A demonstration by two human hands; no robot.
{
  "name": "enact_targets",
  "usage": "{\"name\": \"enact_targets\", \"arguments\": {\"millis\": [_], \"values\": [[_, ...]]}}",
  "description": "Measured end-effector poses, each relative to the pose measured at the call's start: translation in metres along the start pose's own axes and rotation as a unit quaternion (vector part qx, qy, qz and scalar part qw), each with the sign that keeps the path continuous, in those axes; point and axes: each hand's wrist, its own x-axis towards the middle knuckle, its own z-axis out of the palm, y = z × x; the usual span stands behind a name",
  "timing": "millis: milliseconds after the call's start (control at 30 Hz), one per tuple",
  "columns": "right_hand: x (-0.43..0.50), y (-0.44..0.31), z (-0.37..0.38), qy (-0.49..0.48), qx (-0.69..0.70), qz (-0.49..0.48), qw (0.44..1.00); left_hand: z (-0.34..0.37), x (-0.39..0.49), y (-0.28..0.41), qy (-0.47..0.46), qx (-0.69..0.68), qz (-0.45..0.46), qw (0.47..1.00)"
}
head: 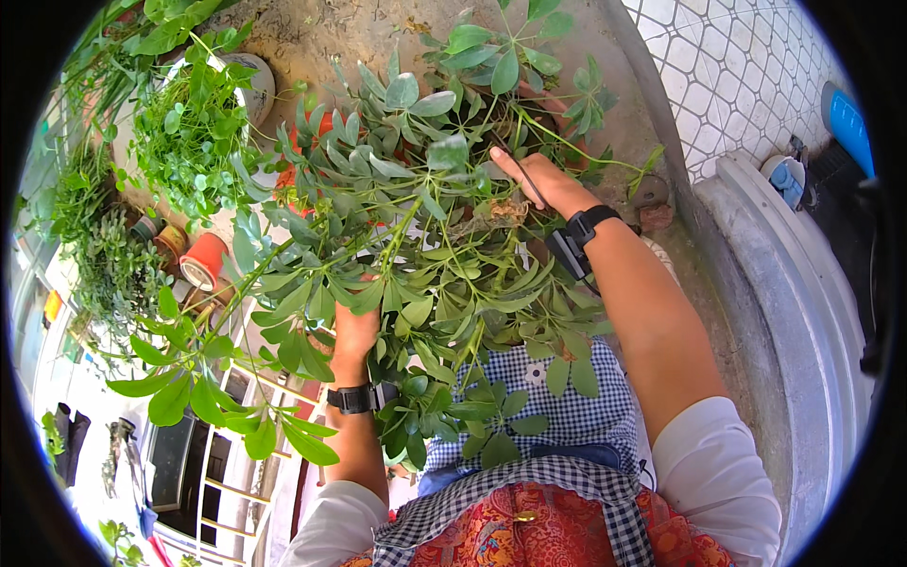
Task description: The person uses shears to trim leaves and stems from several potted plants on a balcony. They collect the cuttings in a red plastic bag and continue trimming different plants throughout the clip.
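Observation:
A bushy umbrella plant (schefflera) (414, 312) with glossy, finger-like leaf clusters spreads before me, its lower sprays overlapping my checked apron (560, 425). My left hand (356, 327) reaches up into the foliage from below; leaves cover its fingers, so its grip is hidden. At the upper right of the plant is my right hand (535, 178), thumb side visible among the leaves. A thin dark strip runs across that hand, and whether the fingers close on a stem does not show. Dry, brown plant matter (506, 211) hangs just below it. Both wrists carry black straps with small devices.
White pots (256, 92) with trailing greenery stand at upper left, above a small orange-red pot (203, 262). A curved concrete ledge (758, 298) borders the right, near tiled paving (701, 78) and a small white bucket (785, 181). Lower left is a pale metal railing (237, 492).

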Motion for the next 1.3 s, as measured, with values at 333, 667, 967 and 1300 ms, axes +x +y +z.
{"name": "enact_targets", "arguments": {"millis": [333,667,967,1300], "values": [[0.006,-0.007,0.006,-0.003,0.012,0.026,1.0,-0.002,-0.001,0.005,-0.012,-0.096,-0.088,0.991],[-0.021,0.011,0.027,0.086,0.088,-0.104,0.987,-0.021,-0.014,0.017,-0.001,-0.124,-0.071,0.99],[-0.124,0.026,-0.009,0.278,0.202,-0.199,0.918,-0.041,-0.054,0.076,0.01,-0.195,-0.035,0.98],[-0.237,-0.01,0.005,0.266,0.337,-0.308,0.849,-0.094,-0.165,0.123,0.114,-0.222,0.044,0.967]]}}
